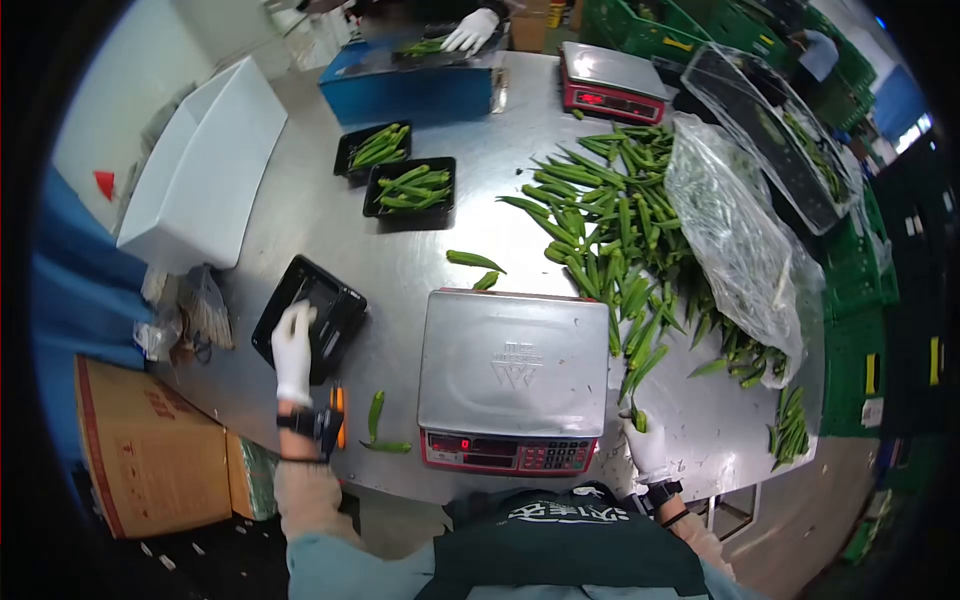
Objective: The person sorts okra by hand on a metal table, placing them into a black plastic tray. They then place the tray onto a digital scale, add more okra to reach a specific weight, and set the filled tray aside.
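My left hand (293, 345), in a white glove, lies over a stack of black plastic trays (340, 325) at the left of the metal table, its fingers at the tray's inside. Whether it grips the tray cannot be made out. My right hand (646, 446), gloved too, is at the table's front edge, right of the scale (513, 365), with its fingers closed at a green okra pod (639, 419). A large heap of okra (620, 210) spreads beyond it. Two loose pods (474, 262) lie behind the scale, whose pan is bare, and two more (376, 415) left of it.
Two black trays with okra (411, 192) stand beyond the scale. A clear plastic bag (740, 220) covers part of the heap. Further back are a second scale (612, 82), a blue box (410, 90) and a co-worker's gloved hand (470, 31). Orange-handled scissors (340, 415) lie beside my left wrist.
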Available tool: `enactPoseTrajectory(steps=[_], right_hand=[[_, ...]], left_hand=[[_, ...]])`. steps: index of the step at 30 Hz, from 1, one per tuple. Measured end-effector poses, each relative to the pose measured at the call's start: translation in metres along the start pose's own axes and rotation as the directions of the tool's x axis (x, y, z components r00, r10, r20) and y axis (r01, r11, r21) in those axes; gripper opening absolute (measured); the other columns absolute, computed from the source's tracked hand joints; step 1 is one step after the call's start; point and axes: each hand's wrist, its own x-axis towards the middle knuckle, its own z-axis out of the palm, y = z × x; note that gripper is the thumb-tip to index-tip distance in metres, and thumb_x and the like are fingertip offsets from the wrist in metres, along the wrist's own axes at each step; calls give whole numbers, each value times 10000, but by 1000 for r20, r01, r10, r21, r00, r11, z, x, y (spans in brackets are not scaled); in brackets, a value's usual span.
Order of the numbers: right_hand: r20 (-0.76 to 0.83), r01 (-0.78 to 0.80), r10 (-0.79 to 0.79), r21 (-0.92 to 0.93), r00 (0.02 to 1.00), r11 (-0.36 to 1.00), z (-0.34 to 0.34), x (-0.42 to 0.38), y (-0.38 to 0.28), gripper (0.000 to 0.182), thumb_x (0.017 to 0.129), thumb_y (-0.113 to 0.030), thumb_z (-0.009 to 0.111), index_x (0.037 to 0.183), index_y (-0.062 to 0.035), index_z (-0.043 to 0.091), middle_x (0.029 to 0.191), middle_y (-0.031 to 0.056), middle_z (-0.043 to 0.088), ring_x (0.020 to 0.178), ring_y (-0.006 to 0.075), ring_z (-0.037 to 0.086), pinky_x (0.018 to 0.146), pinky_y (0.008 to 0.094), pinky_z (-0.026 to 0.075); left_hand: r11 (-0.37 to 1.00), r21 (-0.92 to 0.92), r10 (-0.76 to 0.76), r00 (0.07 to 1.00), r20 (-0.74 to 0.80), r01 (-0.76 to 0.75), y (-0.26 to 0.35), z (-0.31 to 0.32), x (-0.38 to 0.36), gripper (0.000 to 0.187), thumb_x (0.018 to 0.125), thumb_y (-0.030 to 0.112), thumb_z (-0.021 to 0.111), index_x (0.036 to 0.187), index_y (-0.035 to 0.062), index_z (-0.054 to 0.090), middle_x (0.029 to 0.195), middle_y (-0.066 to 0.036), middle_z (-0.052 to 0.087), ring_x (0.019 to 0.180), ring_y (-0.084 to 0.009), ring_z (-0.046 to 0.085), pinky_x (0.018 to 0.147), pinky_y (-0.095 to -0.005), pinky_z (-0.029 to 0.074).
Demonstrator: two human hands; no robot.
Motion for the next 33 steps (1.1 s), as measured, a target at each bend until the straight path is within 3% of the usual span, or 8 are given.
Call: enactPoseTrajectory(steps=[6, 13, 18, 21, 25, 28, 31, 33], right_hand=[[63, 1, -4, 49, 998, 999, 2, -8, 16, 180, 895, -69, 633, 1048, 15, 680, 841, 61, 691, 758, 110, 627, 708, 268, 503], [16, 69, -70, 53, 997, 996, -13, -28, 20, 131, 910, -60, 620, 1009, 10, 669, 820, 32, 666, 723, 103, 607, 683, 252, 492], [-76, 108, -96, 177, 993, 978, -25, -40, 43, 126, 907, -62, 623, 1002, 2, 678, 821, 31, 684, 695, 83, 597, 615, 238, 481], [-25, 24, -19, 218, 1000, 976, -31, -47, 34, 132, 911, -80, 616, 994, 2, 677, 775, 19, 670, 665, 76, 592, 606, 237, 479], [71, 165, -176, 135, 982, 977, -26, -44, 40, 218, 914, -138, 629, 1070, 12, 661, 774, 65, 667, 688, 121, 578, 667, 307, 493], [121, 184, -185, 19, 975, 983, -34, -44, 35, 210, 903, -189, 630, 934, 18, 651, 711, 143, 665, 647, 227, 636, 647, 355, 504], [-23, 116, -116, 42, 993, 992, -43, -43, 61, 264, 871, -213, 654, 1020, 4, 673, 779, 207, 679, 701, 322, 669, 688, 384, 519], [-110, 54, -54, -6, 992, 999, -68, -44, 66, 288, 861, -209, 666, 1051, 7, 671, 821, 218, 683, 732, 329, 674, 704, 391, 521]], left_hand=[[949, 295, 112, 994, 1, -107, -38, -24, -52, 227, 901, 119, 629, 1053, -32, 703, 998, -203, 704, 955, -300, 678, 870, -339, 495], [965, 259, 36, 999, 6, -36, -54, -23, -19, 160, 848, 106, 676, 912, -32, 726, 869, -201, 714, 812, -255, 704, 733, -334, 516], [990, -49, 103, 899, -426, -136, -61, -22, 1, 196, 919, 119, 619, 891, -70, 664, 752, -51, 670, 728, -99, 540, 708, -296, 471], [962, 55, 252, 790, -559, -268, 41, -8, -26, 178, 935, 116, 615, 908, -52, 669, 842, -83, 678, 774, -153, 591, 742, -302, 478], [848, 26, 528, 848, 55, -529, 116, 55, -97, 68, 876, 45, 663, 874, -24, 665, 846, -108, 650, 782, -214, 611, 751, -316, 486], [642, 72, 622, 573, 534, -763, 115, 91, -142, 71, 781, 47, 715, 846, 28, 693, 836, -96, 649, 853, -265, 600, 773, -368, 481], [586, 120, 557, 506, 658, -801, 122, 100, -161, 174, 749, 59, 739, 922, 64, 716, 918, -93, 671, 992, -288, 590, 864, -387, 476], [705, 118, 509, 615, 602, -699, 139, 103, -169, 287, 754, 28, 737, 1038, 51, 693, 1016, -119, 664, 1050, -292, 586, 919, -386, 467]])
